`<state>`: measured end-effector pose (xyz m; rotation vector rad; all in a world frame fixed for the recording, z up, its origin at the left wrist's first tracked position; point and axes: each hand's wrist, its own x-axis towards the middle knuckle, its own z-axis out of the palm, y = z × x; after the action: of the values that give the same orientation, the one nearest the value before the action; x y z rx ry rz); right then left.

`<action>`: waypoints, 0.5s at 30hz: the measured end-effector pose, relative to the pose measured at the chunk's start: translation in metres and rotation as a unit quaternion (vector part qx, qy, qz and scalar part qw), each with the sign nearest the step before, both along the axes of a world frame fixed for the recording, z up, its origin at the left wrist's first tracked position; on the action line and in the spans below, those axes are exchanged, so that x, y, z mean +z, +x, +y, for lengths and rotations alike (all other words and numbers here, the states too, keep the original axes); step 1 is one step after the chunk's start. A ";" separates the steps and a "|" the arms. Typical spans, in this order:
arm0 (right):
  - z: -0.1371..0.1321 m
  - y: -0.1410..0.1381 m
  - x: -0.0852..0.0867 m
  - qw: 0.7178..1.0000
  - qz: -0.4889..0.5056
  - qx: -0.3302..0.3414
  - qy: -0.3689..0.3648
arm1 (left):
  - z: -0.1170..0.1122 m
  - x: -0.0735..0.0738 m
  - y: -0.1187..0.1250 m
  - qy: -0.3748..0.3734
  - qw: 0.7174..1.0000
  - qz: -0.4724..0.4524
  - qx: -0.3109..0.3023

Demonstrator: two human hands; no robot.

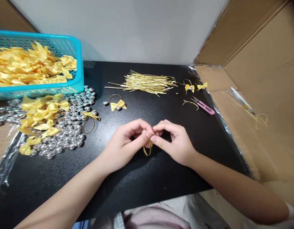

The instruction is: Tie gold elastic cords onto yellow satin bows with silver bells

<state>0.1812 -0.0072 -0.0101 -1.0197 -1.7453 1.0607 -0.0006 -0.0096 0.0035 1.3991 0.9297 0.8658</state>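
Over the middle of the black table, my left hand [130, 143] and my right hand [174, 141] meet fingertip to fingertip, both pinched closed. From under the fingertips hangs a loop of gold cord [147, 151], held between them. Whatever else the fingers cover is hidden. To the left lies a gold ring with a yellow bow [91, 116] tilted on its edge. Farther back is another ring whose yellow bow [118, 105] carries a silver bead, with a loose silver bead [105, 103] beside it.
A blue basket [79, 63] of yellow bows stands at the back left. Silver beads [73, 140] and bows [42, 111] lie before it. Gold cords [149, 83] are bundled at the back. Pink thread snips [205, 106] and finished bow rings [189, 87] lie right, near a cardboard wall [268, 79].
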 end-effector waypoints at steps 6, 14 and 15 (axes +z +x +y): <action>0.000 0.000 0.000 0.998 0.025 -0.014 -0.052 | -0.001 0.004 -0.001 0.093 0.990 0.095 0.044; -0.001 0.001 0.004 0.999 -0.011 -0.028 0.016 | 0.000 0.007 0.000 0.106 0.979 0.164 0.062; -0.001 0.001 0.004 0.999 -0.017 -0.028 0.023 | 0.000 0.007 0.000 0.101 0.980 0.162 0.058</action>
<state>0.1818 -0.0078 -0.0056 -1.0581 -1.7504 0.9677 -0.0004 -0.0095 0.0109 1.7087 1.2073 0.8517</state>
